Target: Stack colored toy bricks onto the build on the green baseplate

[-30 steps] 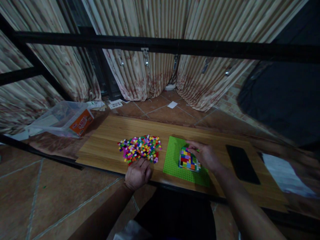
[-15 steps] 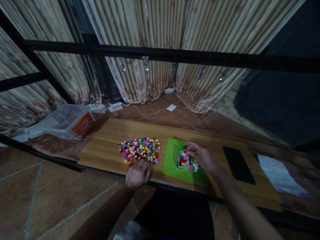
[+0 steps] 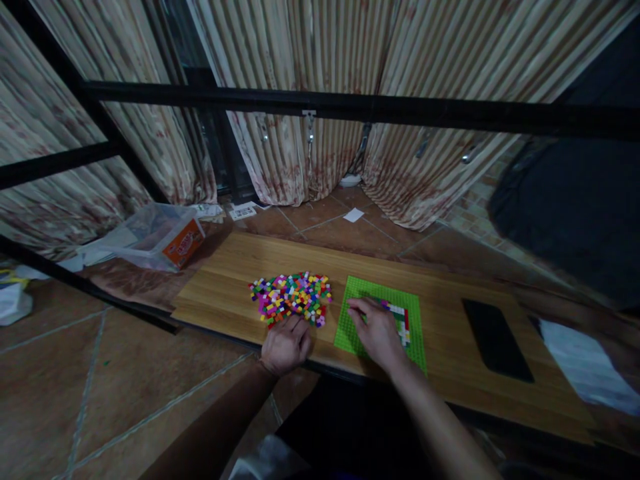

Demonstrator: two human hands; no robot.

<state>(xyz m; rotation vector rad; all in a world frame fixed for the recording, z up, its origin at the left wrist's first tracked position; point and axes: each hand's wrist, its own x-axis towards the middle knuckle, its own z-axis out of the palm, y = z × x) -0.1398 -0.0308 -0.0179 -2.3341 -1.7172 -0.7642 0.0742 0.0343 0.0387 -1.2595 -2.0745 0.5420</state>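
A pile of small coloured bricks [image 3: 293, 297] lies on the wooden board [image 3: 225, 280]. To its right is a green baseplate [image 3: 413, 308] with a block of coloured bricks [image 3: 400, 317] built on it. My left hand [image 3: 286, 345] rests at the near edge of the pile, fingers curled, and what it holds is hidden. My right hand [image 3: 376, 331] lies over the left half of the baseplate, fingers bent down onto it, covering most of the brick block.
A black phone [image 3: 497, 340] lies on the board to the right. A clear plastic box with an orange label [image 3: 160, 235] sits on the tiled floor at the left. Black metal bars [image 3: 350, 107] cross in front of striped curtains. A dark bag [image 3: 575, 213] is at the right.
My right hand has moved left across the baseplate, from the block's right side to over its left part. The left hand stays by the pile. The camera shifted slightly.
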